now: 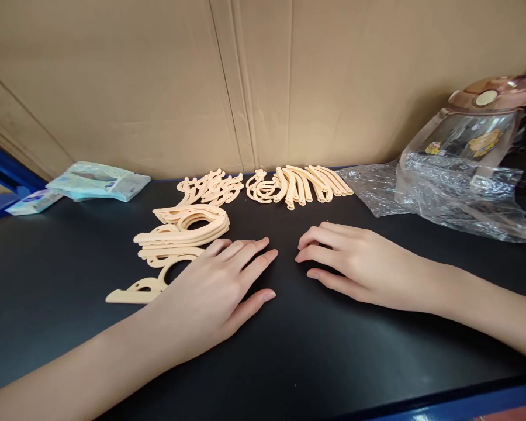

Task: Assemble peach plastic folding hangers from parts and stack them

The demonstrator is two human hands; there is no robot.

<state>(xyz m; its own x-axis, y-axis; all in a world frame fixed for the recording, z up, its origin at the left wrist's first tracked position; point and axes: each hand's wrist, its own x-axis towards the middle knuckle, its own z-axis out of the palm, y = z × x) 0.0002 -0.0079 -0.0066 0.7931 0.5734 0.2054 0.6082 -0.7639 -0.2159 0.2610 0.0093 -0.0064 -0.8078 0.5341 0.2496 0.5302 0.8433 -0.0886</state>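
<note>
Where the left hand lies flat, curved cream plastic pieces sit stacked.

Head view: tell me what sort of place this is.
Probably a packing or assembly workbench. Piles of peach plastic parts lie sorted by shape on a dark table, plain cardboard sheets wall off the back, and crumpled clear bags sit at the right.
</note>
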